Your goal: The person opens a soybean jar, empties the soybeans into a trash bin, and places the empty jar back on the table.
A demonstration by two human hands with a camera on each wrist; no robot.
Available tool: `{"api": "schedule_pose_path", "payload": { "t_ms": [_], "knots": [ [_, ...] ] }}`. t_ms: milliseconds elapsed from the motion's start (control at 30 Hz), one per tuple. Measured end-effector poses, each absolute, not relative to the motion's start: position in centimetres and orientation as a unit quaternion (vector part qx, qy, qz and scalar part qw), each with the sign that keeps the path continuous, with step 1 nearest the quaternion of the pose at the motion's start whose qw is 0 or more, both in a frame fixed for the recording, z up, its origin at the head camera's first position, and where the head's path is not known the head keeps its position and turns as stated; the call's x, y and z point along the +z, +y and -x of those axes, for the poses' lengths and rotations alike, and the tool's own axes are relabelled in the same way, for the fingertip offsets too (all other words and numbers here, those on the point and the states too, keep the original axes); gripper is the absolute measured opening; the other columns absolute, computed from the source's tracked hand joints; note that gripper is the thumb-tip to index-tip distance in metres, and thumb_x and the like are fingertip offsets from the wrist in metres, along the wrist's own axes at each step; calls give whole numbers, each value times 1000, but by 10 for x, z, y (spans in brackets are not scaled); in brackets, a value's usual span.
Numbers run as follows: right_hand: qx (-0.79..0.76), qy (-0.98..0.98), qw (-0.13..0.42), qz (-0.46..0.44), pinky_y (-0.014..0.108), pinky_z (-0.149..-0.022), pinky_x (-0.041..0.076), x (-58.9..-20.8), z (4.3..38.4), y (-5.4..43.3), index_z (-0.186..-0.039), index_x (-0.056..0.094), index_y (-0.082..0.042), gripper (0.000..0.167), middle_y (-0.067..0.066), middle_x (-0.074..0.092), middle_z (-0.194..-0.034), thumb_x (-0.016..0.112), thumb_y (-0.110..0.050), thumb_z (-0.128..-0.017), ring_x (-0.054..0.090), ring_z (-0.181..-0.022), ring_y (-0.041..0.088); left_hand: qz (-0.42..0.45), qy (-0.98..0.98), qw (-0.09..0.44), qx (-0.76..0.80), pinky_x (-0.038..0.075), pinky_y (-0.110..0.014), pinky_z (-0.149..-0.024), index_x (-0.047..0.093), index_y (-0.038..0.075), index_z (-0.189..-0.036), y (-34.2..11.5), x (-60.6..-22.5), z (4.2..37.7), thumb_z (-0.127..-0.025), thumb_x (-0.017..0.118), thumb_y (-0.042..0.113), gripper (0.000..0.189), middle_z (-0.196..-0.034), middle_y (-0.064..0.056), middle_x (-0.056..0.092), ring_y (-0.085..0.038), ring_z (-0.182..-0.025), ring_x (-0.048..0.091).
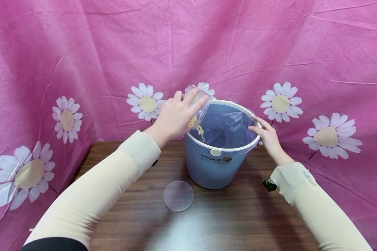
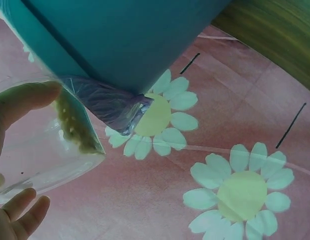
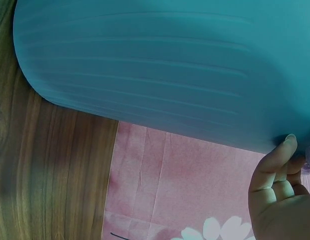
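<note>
Over the left side of a blue bucket-shaped bin (image 1: 207, 172), my left hand (image 1: 176, 113) grips a tilted clear plastic jar (image 1: 203, 108). Small beige pieces (image 1: 200, 131) spill from its mouth into the bin. In the left wrist view, more pieces (image 2: 74, 127) gather along the jar's lower side near the mouth. A thin clear bag (image 1: 229, 122) lines the bin and folds over its white rim. At the right of that rim, my right hand (image 1: 270, 137) holds the edge, thumb and fingers on either side of it. The right wrist view shows its fingers against the bin's outer wall.
A round clear lid (image 1: 178, 196) lies flat on the brown wooden table (image 1: 138, 216), front left of the bin. Pink cloth (image 1: 113, 69) with white daisies hangs behind and at both sides. The bin carries printed lettering and a small pale oval tab (image 1: 215, 152).
</note>
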State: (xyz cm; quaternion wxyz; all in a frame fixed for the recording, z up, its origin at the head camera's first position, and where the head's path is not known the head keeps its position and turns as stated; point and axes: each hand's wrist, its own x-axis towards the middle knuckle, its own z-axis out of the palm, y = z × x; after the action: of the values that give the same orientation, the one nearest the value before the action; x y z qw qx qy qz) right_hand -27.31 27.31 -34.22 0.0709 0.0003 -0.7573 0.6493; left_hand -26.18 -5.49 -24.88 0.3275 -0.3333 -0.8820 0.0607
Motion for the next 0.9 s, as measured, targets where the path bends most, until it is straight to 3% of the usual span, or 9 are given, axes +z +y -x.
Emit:
{"api": "schedule_pose_path", "payload": {
  "t_ms": [467,900],
  "knots": [
    [653,-755,68,-1,25,-40,50,-342,272,273,-144,51,-13,53,-12,64,-85,66,-17,-93,61,-56,4,356,-860,359,71,52,-39,-66,40,25,-151,-52,-249,264,-77,76,21,82,-154,-9,40,-36,-104,55],
    [649,-758,67,6,24,-40,49,-342,272,273,-144,51,-15,53,-12,62,-85,64,-16,-93,60,-56,4,369,-827,413,98,52,-38,-64,46,26,-148,-50,-251,265,-91,58,13,59,-155,-6,42,-37,-109,55]
  ]
}}
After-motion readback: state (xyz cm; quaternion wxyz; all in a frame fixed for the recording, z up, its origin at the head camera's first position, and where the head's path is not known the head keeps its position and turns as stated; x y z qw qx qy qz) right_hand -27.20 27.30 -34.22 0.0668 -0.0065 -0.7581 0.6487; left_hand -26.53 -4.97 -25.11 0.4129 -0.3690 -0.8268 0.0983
